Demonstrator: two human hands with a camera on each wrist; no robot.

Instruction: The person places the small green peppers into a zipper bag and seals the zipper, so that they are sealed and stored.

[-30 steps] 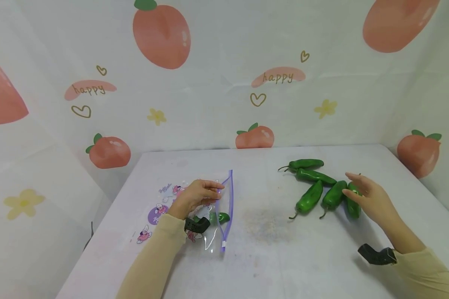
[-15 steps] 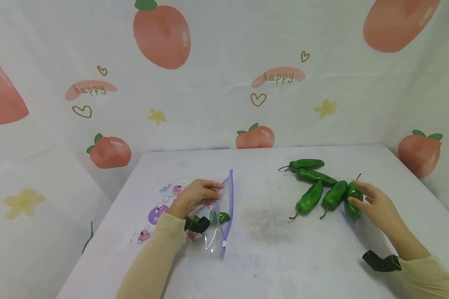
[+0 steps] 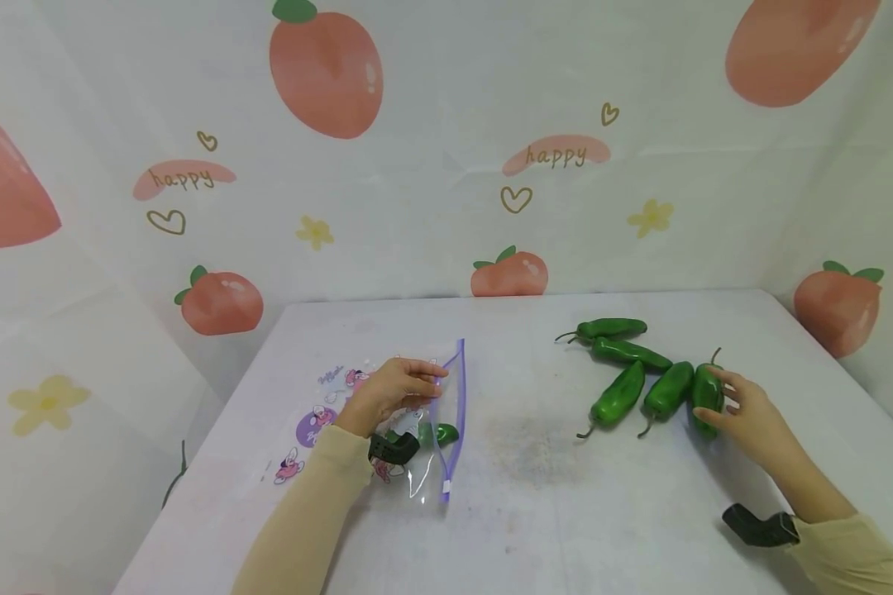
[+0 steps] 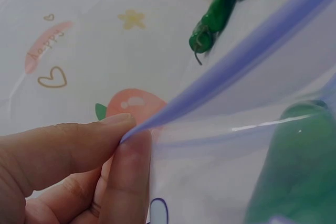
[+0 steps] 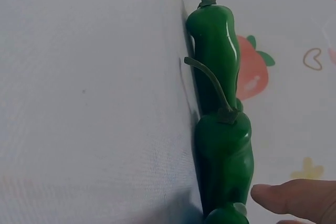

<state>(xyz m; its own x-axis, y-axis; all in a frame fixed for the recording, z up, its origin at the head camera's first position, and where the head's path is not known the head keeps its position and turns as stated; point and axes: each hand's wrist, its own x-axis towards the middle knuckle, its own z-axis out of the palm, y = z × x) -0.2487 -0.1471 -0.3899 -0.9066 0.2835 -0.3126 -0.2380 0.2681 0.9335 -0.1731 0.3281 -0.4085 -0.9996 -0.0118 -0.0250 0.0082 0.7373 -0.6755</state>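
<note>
A: Surface?
B: White table (image 3: 528,545). Near end: right sleeve (image 3: 856,545) and left sleeve (image 3: 301,512), both cream, each with a black mount at the cuff.

A: Next one out?
B: Clear printed bag (image 3: 417,483), left half of table, lying flat-ish. Purple-edged mouth gapes toward the peppers. White slider (image 3: 446,486) at its near corner. Bagged pepper (image 3: 445,434) shows just inside the mouth.

A: Stain?
B: Yes, brownish stain (image 3: 532,446) between bag and loose peppers.

A: Right hand?
B: Right hand (image 3: 752,421) is at the right pepper (image 3: 707,392). Partly open, fingers bent, thumb across the pepper's lower part, fingertips by its upper right. Can't tell if it has a real grip; right wrist view doesn't settle it.

A: Left hand?
B: Left hand (image 3: 390,392) pinches the bag's purple edge, thumb against finger; left wrist view is plain on that.

A: Other loose peppers?
B: Middle pepper (image 3: 668,392) just beside the right one, left pepper (image 3: 616,398) next, both stems toward the wearer. Farther: long pepper (image 3: 631,354), then far pepper (image 3: 613,328), close together.

A: Behind?
B: White backdrop (image 3: 417,223) with peaches, hearts, yellow flowers, "happy" lettering.
</note>
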